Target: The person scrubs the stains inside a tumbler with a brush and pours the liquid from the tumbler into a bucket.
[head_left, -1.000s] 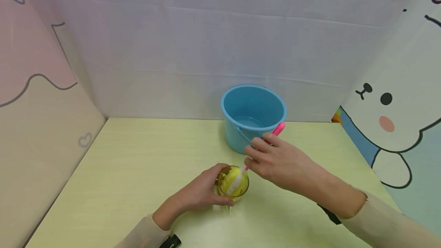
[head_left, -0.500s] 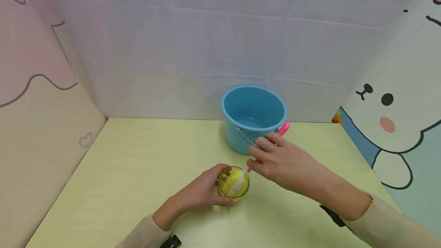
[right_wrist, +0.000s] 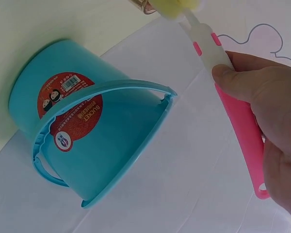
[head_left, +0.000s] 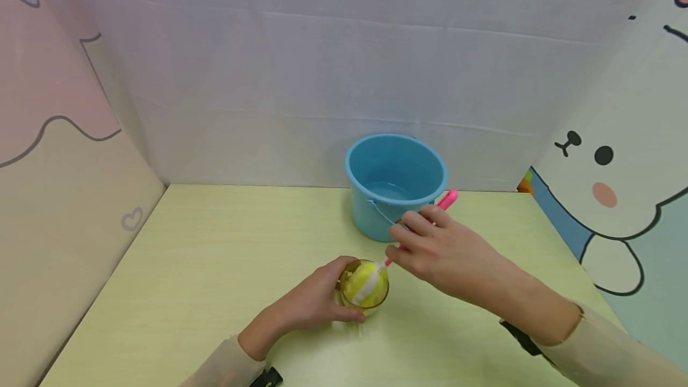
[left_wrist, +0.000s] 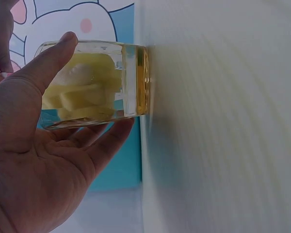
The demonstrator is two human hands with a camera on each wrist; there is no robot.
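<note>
Left hand [head_left: 314, 297]: fingers are gripping a likely fragile glass [left_wrist: 99, 82] by its sides, before the bucket [head_left: 362, 211]. Right hand [head_left: 443, 255]: fingers are pinching a likely light brush [right_wrist: 235, 116] by its handle [right_wrist: 247, 145].

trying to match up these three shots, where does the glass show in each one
Head: the glass is below centre, gripped by the left hand.
Left wrist: upper left, turned sideways, base to the right.
Right wrist: only a sliver, cut off by the top edge, near the middle.
Shared landmark: the blue bucket, visible in all three.
</note>
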